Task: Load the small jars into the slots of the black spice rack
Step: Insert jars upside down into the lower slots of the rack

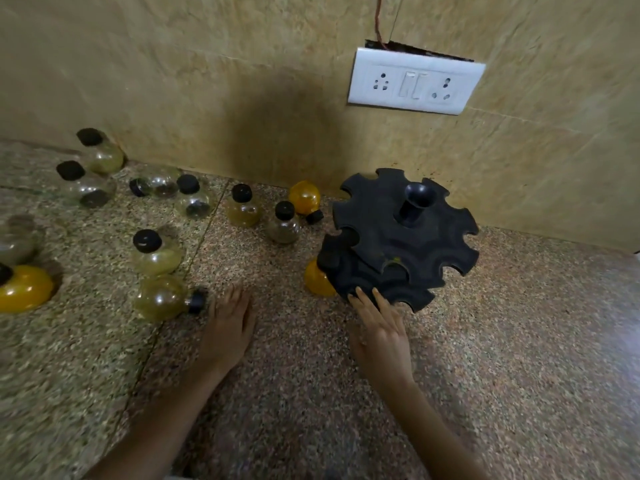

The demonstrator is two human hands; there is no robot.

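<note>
Right grip: the right hand (381,336) is spread wide and holds nothing; its fingertips (360,295) touch the near rim of the black spice rack's lower tier.
Left grip: the left hand (227,332) lies flat and wide on the desk (519,341), palm down, holding nothing, just beside a fallen jar.
Rack: one black spice rack (398,237), matte plastic, two round tiers with scalloped slots cut into the rims and a flared central post; it stands near the desk's far edge, by the wall.
Loaded jar: one yellow jar (317,280) hangs at the rack's left side, under the lower tier.
Loose jars: twelve I can count, left of the rack, round-bellied clear bottles with black caps.
Upright: about six, several with dark or greenish contents.
Lying down: one clear jar (166,299) by the left hand, one orange jar (304,199) near the far edge, one yellow jar (24,289) at the left edge.
Desk: speckled polished stone with seams.
Wall: beige tile with one white socket plate (414,81).
</note>
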